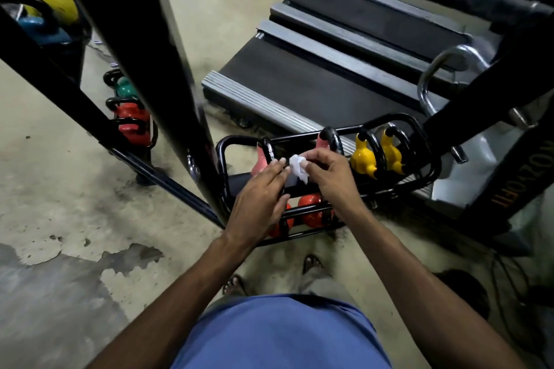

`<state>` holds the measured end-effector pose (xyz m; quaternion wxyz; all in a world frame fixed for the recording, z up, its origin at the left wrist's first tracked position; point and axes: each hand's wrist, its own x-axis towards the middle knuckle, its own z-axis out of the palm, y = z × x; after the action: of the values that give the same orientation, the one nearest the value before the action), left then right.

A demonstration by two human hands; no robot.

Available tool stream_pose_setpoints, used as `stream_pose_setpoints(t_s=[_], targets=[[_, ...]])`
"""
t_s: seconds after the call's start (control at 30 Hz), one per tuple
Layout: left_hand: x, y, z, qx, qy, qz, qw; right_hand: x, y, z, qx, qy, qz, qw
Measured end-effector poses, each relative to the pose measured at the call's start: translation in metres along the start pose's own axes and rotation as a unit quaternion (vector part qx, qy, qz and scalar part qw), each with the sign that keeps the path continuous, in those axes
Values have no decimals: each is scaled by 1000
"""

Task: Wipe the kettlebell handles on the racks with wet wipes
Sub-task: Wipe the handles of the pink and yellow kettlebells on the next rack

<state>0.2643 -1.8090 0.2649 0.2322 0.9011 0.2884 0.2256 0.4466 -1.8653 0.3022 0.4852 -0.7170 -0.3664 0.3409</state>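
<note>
Bunching up between both sets of fingertips, the wet wipe (298,167) sits above the top shelf of the low black rack (431,159), just in front of the two pink kettlebells (261,159) whose black handles rise right behind it. The right hand (326,174) pinches the wipe from the right side, thumb and fingers closed on the crumpled white wad. The left hand (259,201) reaches in from the left with its fingers long and close together, their tips touching the wipe's edge; whether it truly grips or only steadies the cloth I cannot tell. Held this way, the wipe looks as though it is being gathered or refolded into a pad before it meets a handle, which would explain why both hands hover over the rack rather than on any bell.

To the right on the same shelf stand two yellow kettlebells (364,156), and red ones (311,207) sit on the lower shelf, partly hidden by the wrists. A thick black upright (156,69) of a taller stand crosses the left of the view, with more coloured bells behind it. A treadmill (329,69) lies on the floor beyond.
</note>
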Motion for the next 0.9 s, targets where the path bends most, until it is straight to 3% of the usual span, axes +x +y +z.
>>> stream_pose_setpoints(t_s=[0.13,0.27,0.4,0.5,0.57,0.67,0.73,0.8,0.9], targets=[[24,24,8,-38,18,-20,999,36,-18,-43,-102,30,-111,988],[54,46,38,-92,-43,-80,992,90,-5,-82,-231,54,-156,959],[83,71,73,-149,-79,-190,967,137,11,-94,-291,-50,-74,953],[95,81,94,-177,-30,-237,955,164,15,-84,-356,-139,-55,923],[99,84,102,-183,-4,-277,943,173,7,-75,-430,-197,-108,875],[98,90,110,-176,23,-325,929,173,-6,-65,-543,-312,-183,758],[95,93,115,-184,49,-346,919,171,-8,-64,-573,-355,-215,707],[95,97,117,-184,64,-361,912,171,1,-68,-556,-347,-229,719],[96,96,118,-178,75,-370,909,164,26,-79,-455,-214,-243,829]])
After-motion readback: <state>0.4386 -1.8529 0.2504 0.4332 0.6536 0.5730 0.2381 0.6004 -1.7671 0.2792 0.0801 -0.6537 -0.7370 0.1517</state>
